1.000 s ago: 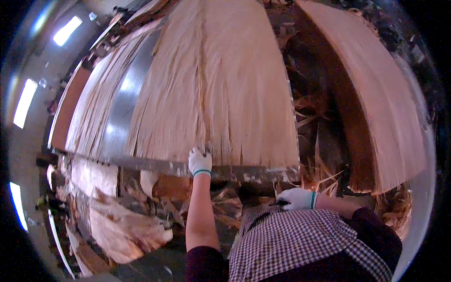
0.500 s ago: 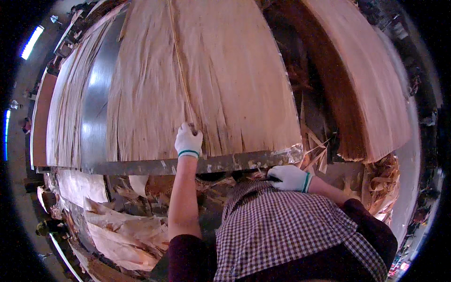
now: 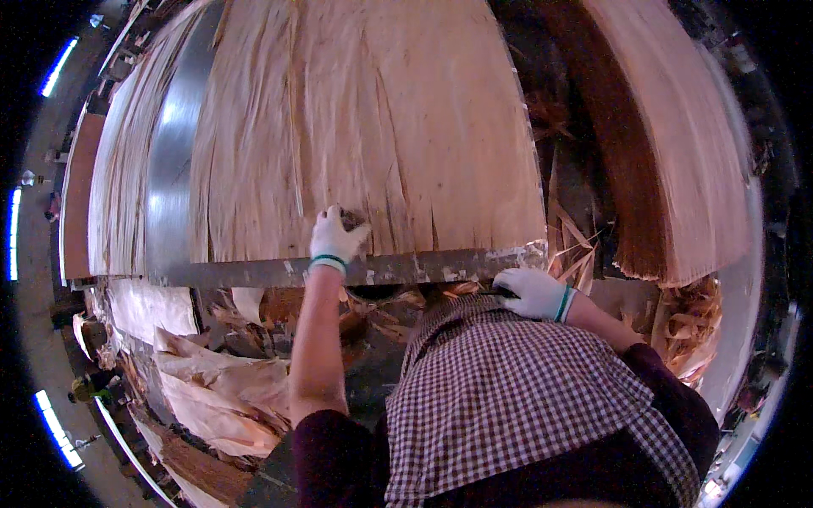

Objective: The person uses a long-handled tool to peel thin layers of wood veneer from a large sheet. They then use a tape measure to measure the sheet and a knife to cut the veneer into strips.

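Note:
A wide sheet of pale wood veneer [image 3: 457, 144], with lengthwise splits and wrinkles, lies over a metal-edged table [image 3: 406, 269]. My left hand [image 3: 336, 239], in a white glove with a green cuff, is over its near part. The thumb and fingers are apart, with a dark patch between them that I cannot make out. Left of these fingers, a narrow veneer strip [image 3: 298, 182] lies lengthwise on the sheet. My right hand [image 3: 535, 294], gloved alike, is curled at the table's near edge by my checked apron [image 3: 517, 381]. Something dark shows at its fingertips, too hidden to name.
A tall curved stack of veneer [image 3: 694, 169] stands at the right, beyond a dark gap with scraps [image 3: 576, 241]. Left of the sheet are a shiny metal strip [image 3: 169, 186] and more veneer [image 3: 127, 186]. Torn veneer pieces [image 3: 220, 394] lie below the table at the left.
My left hand has let go of the narrow strip and opened; the strip now lies farther left. The view has shifted slightly. My right hand stays by the apron.

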The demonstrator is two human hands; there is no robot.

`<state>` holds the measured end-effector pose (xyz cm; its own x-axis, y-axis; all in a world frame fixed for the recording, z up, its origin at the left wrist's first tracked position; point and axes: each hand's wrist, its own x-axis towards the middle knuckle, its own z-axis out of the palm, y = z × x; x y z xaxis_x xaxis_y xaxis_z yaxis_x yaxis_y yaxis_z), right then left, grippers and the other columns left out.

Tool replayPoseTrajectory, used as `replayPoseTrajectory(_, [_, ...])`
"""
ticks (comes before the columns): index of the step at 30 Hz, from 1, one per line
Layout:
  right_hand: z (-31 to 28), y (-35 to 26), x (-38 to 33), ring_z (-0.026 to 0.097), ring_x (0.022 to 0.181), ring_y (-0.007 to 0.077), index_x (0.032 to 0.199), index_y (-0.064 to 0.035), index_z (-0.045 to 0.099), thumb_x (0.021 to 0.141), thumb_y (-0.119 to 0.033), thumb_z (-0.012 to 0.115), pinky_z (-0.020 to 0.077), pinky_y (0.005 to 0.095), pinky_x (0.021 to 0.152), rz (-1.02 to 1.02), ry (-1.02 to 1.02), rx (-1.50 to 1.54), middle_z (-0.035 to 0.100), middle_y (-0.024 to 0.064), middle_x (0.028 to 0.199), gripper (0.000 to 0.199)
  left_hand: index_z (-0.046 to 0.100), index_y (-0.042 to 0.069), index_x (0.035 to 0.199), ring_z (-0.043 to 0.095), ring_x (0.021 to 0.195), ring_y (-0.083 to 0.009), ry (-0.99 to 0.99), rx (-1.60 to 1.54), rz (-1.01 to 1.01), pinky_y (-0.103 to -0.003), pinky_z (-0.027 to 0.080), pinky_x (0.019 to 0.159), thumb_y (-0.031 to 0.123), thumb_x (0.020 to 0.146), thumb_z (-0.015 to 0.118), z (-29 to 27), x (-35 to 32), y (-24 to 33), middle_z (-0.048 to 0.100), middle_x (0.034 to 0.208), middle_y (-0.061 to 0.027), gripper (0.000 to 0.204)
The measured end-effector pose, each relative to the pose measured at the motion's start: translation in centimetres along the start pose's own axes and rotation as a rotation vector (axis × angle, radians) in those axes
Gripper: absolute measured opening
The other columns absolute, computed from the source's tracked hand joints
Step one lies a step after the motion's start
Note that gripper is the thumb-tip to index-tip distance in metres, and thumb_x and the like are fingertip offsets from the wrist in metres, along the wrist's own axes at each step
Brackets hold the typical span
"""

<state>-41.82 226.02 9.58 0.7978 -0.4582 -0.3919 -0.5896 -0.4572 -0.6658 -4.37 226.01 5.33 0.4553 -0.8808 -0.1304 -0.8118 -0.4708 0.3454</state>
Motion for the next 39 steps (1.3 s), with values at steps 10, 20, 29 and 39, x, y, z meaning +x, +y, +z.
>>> replayPoseTrajectory(10, [-3.6,-0.9,0.1,0.059,0.092,0.0342,0.098,-0.0026,0.058,0.082,-0.027,0.056,0.0465,0.0437,0.080,-0.077,-0.014,-0.005,0.060,0.0184,0.098,0.029,0.061,0.005,0.110,0.053,0.106,-0.0377,-0.321,0.016,-0.299,-0.043,0.044,0.090,0.037,0.075,0.067,-3.5,-9.4,-8.9,0.059,0.112,-0.0188,0.048])
replayPoseTrajectory(20, [-10.4,-10.9,4.3,0.060,0.079,0.0360,0.088,-0.0054,0.059,0.072,-0.023,0.062,0.0487,0.0421,0.069,-0.419,-0.035,-0.039,0.061,0.0164,0.082,0.024,0.053,-0.003,0.120,0.055,0.105,-0.0141,-0.602,-1.191,0.136,-0.029,0.045,0.090,0.004,0.076,0.069,-7.8,-15.3,9.7,0.060,0.114,-0.0105,0.047])
replayPoseTrajectory(29, [-5.7,-10.4,8.4,0.054,0.092,0.0093,0.106,-0.0002,0.058,0.086,-0.017,0.066,0.0459,0.0269,0.083,-0.209,-0.161,1.193,0.060,-0.0008,0.095,0.027,0.065,-0.001,0.095,0.055,0.080,-0.0079,-0.039,-1.494,-0.251,-0.023,0.045,0.073,0.007,0.086,0.059,-10.2,-13.4,6.7,0.063,0.088,0.0003,0.014])
replayPoseTrajectory(39, [-7.3,-1.0,2.1,0.059,0.069,0.0107,0.098,0.0007,0.064,0.082,-0.011,0.069,0.0484,0.0253,0.063,0.322,-0.005,0.858,0.064,0.0018,0.081,0.021,0.065,0.005,0.091,0.059,0.064,-0.0134,0.754,-1.509,-0.551,-0.028,0.049,0.057,0.007,0.081,0.067,-10.0,-6.5,-17.6,0.064,0.081,-0.0022,0.010])
